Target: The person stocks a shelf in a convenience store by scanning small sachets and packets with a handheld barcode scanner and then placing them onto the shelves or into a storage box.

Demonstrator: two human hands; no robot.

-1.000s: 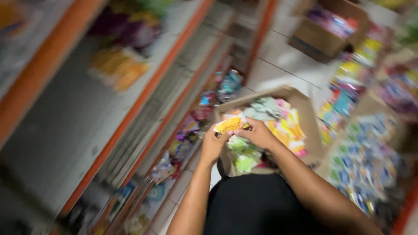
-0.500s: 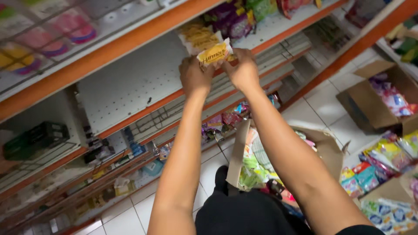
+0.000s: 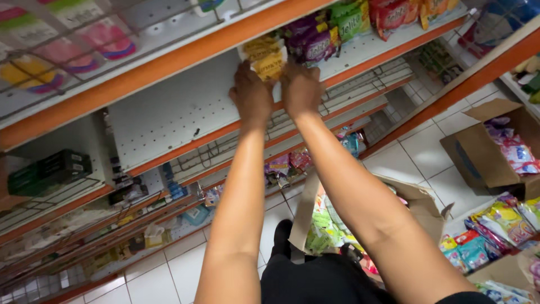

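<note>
Both arms are stretched up to the white shelf [image 3: 169, 112] with the orange front edge, and there's one yellow snack packet [image 3: 264, 59] pinched between the two hands right at that front edge. The left hand [image 3: 251, 93] is curled around its lower left side, the right hand [image 3: 301, 90] closed on the lower right, so the packet sits just above the knuckles, with its bottom hidden behind the fingers. Just right of it, a bunch of purple packets [image 3: 312, 39], hard to count. Two open cardboard boxes on the tiled floor: one [image 3: 416, 202] below the arms, mostly hidden, another [image 3: 495, 146] by the right edge.
</note>
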